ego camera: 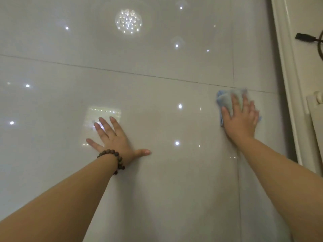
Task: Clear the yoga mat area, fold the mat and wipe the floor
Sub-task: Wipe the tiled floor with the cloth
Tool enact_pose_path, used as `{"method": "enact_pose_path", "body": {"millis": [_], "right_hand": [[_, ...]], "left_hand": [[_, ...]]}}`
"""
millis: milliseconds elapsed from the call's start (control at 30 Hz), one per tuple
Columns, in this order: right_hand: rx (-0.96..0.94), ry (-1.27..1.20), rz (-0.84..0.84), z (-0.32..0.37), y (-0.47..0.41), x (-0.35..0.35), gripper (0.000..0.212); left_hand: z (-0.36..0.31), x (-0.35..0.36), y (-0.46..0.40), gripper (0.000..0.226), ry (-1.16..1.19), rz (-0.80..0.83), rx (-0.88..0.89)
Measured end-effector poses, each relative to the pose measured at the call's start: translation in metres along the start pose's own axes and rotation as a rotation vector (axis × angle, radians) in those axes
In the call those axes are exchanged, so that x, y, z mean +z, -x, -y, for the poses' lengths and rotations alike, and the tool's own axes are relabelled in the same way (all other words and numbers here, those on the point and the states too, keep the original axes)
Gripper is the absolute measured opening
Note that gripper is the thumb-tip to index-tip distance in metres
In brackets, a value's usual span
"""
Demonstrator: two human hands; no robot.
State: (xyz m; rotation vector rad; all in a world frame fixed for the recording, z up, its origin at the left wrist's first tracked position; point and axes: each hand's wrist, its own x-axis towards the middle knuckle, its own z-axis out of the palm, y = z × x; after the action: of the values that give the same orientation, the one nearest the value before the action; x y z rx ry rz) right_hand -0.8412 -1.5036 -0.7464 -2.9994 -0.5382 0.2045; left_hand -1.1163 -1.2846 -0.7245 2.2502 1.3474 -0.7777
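Note:
A glossy pale tiled floor [157, 58] fills the view and mirrors the ceiling lights. My right hand [242, 117] lies flat with spread fingers on a light blue cloth [225, 100], pressing it to the floor near the right wall. The cloth is bunched and partly hidden under the palm. My left hand [115, 137] rests flat on the bare tile at centre left, fingers spread, with a dark bead bracelet [113, 158] on the wrist. No yoga mat is in view.
A white baseboard [286, 84] runs down the right side. A black cable with a plug [305, 37] lies beyond it at the upper right. A white radiator-like object [314, 109] stands at the right edge. Tile joints cross the floor.

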Motion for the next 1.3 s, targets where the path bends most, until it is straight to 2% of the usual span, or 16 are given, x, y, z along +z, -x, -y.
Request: {"method": "enact_pose_path", "body": {"millis": [67,133,233,300,367,400,467,567,700,767,867,933,1000,1067,1200,1300], "right_hand": [[0.274,-0.095,-0.031,0.025,0.015,0.002,0.058],[0.292,-0.153,-0.034,0.076,0.044,0.012,0.056],[-0.185,-0.09,-0.041,0.141,0.111,0.036,0.055],[-0.531,-0.022,-0.017,0.143,0.139,0.04,0.055],[-0.725,-0.011,0.036,0.109,0.13,0.036,0.055],[-0.728,0.009,0.034,0.085,0.123,0.032,0.057],[-0.547,0.055,0.002,0.028,0.108,0.026,0.062],[-0.096,0.031,-0.011,-0.032,0.102,0.012,0.067],[0.416,-0.177,-0.019,0.024,0.121,0.011,0.057],[0.19,-0.16,-0.078,0.083,0.156,0.025,0.056],[-0.62,-0.028,0.006,0.15,0.221,0.046,0.054],[-1.034,0.019,0.1,0.16,0.228,0.048,0.052],[-1.208,0.024,0.096,0.152,0.199,0.045,0.053],[-1.053,0.029,0.062,0.133,0.162,0.044,0.055],[-0.344,0.024,0.015,0.102,0.104,0.027,0.07],[0.011,-0.076,0.053,0.141,0.115,0.022,0.062]], "left_hand": [[0.001,0.004,0.001,0.163,0.011,-0.05,0.014],[0.005,0.007,0.004,0.159,-0.005,-0.099,0.035],[0.011,0.01,0.01,0.151,-0.042,-0.153,0.082],[0.013,0.011,0.009,0.149,-0.048,-0.157,0.097],[0.014,0.01,0.007,0.148,-0.046,-0.138,0.101],[0.016,0.009,0.007,0.146,-0.047,-0.131,0.105],[0.022,0.009,0.008,0.137,-0.03,-0.154,0.125],[0.038,0.01,0.013,0.111,0.08,-0.293,0.173],[0.069,0.022,0.033,0.096,0.111,-0.439,0.134],[0.088,0.033,0.042,0.093,0.102,-0.447,0.049],[0.116,0.045,0.047,0.091,0.105,-0.432,-0.06],[0.135,0.048,0.049,0.089,0.115,-0.425,-0.119],[0.156,0.049,0.049,0.088,0.115,-0.43,-0.155],[0.183,0.048,0.047,0.089,0.087,-0.439,-0.198],[0.25,0.038,0.038,0.092,0.084,-0.494,-0.388],[0.285,0.032,0.031,0.102,0.144,-0.461,-0.526]]}}
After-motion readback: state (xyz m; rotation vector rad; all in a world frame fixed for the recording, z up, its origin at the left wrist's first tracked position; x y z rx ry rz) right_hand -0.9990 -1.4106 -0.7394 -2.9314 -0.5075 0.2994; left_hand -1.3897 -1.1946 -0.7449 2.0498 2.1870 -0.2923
